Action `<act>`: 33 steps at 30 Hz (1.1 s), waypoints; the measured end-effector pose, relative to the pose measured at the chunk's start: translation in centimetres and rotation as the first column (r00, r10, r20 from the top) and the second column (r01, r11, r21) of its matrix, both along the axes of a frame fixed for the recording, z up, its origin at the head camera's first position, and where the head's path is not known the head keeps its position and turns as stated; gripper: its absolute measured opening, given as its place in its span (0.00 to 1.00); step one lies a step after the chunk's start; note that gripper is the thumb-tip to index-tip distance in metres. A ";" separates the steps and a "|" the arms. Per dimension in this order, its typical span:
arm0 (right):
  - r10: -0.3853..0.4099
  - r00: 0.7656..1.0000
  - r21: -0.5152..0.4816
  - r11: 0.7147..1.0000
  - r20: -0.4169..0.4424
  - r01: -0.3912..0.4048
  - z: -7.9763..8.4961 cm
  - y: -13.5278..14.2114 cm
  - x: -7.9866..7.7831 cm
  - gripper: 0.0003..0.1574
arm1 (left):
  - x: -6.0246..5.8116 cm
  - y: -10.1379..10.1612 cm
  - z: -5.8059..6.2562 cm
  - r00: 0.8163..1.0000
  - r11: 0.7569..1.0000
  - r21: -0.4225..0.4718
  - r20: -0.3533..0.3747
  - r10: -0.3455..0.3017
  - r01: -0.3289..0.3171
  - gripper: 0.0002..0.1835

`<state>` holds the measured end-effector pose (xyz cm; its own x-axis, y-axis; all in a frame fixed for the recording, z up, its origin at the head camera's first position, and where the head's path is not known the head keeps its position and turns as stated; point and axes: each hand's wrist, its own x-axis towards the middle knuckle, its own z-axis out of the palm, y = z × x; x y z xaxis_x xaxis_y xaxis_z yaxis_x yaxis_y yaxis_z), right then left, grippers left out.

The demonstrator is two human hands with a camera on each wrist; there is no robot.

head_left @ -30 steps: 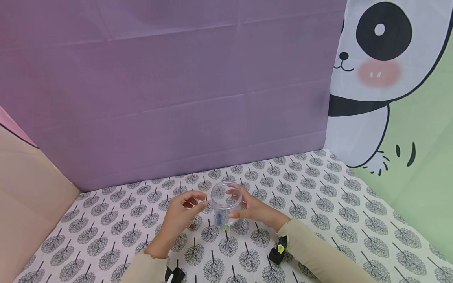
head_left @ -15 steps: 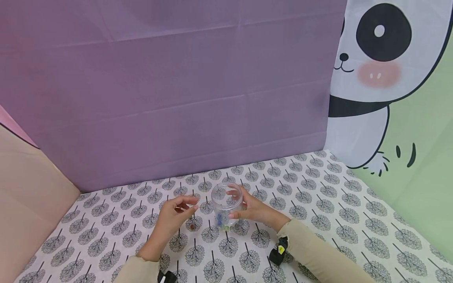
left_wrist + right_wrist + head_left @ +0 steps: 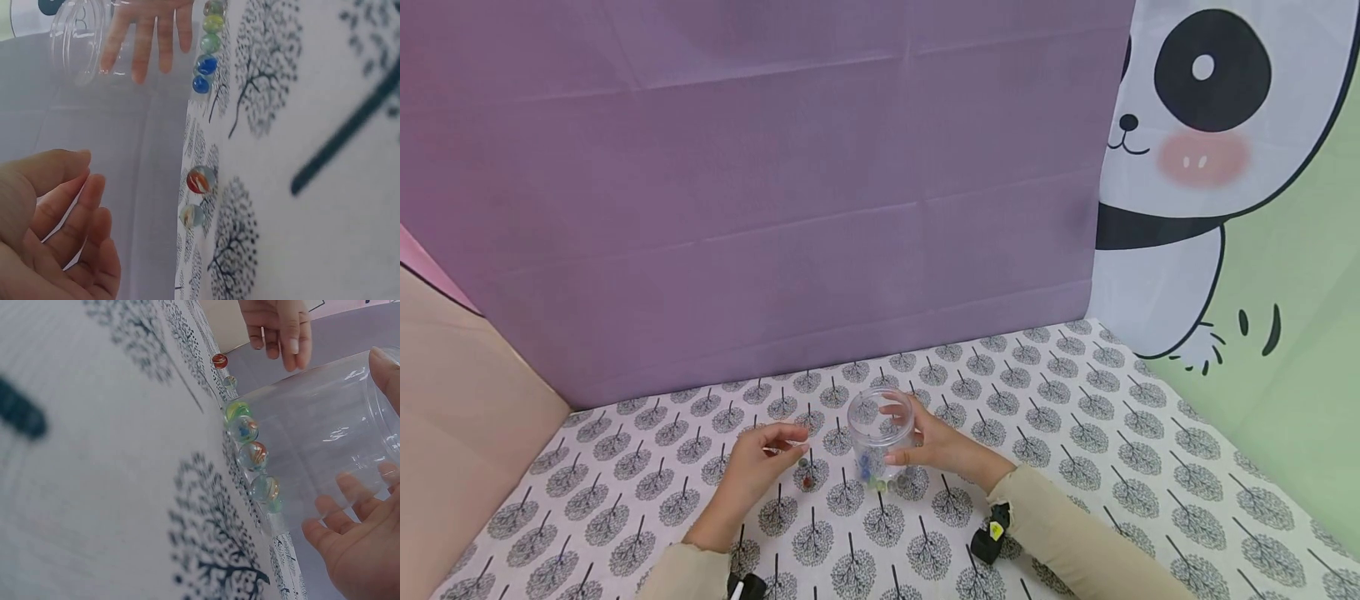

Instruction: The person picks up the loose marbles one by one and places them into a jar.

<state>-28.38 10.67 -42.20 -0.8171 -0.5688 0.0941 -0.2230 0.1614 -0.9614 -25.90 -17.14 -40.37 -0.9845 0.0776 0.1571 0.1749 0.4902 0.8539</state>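
A clear jar (image 3: pixel 880 433) stands upright on the patterned cloth, with several glass marbles (image 3: pixel 253 456) at its bottom. My right hand (image 3: pixel 928 437) grips the jar from the right side, thumb in front and fingers round the back. Left of the jar, my left hand (image 3: pixel 763 458) hovers over the cloth. Its fingers are loosely bent, the thumb close to the fingertips, and I see nothing between them. Two loose marbles lie near it: an orange-red one (image 3: pixel 200 179) and a pale clear one (image 3: pixel 192 216). Blue marbles (image 3: pixel 206 64) show through the jar wall in the left wrist view.
A white cloth (image 3: pixel 1015 500) with a grey tree print covers the table. Behind it rises a purple backdrop (image 3: pixel 775 208). A green wall panel with a panda picture (image 3: pixel 1210 150) stands at the right, a beige panel (image 3: pixel 467 433) at the left.
My left hand has drawn back from beside the jar's rim toward the left. The pale marble now shows beside the orange-red one. My right hand and the jar stay put.
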 end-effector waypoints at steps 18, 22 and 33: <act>0.005 1.000 -0.008 1.000 0.016 -0.005 -0.1 0.0 0.0 0.57 | -0.4 -1.0 -0.8 0.998 0.995 -0.091 0.058 0.031 -0.025 0.11; 0.002 1.000 -0.012 1.000 0.016 -0.002 -0.1 0.0 0.0 0.57 | -0.4 -1.0 -0.9 0.996 0.994 -0.103 0.075 0.040 -0.032 0.11; -0.003 1.000 0.000 1.000 -0.007 0.003 0.0 -0.1 0.0 0.58 | -0.5 -1.2 -1.1 0.996 0.994 -0.112 0.087 0.029 -0.019 0.10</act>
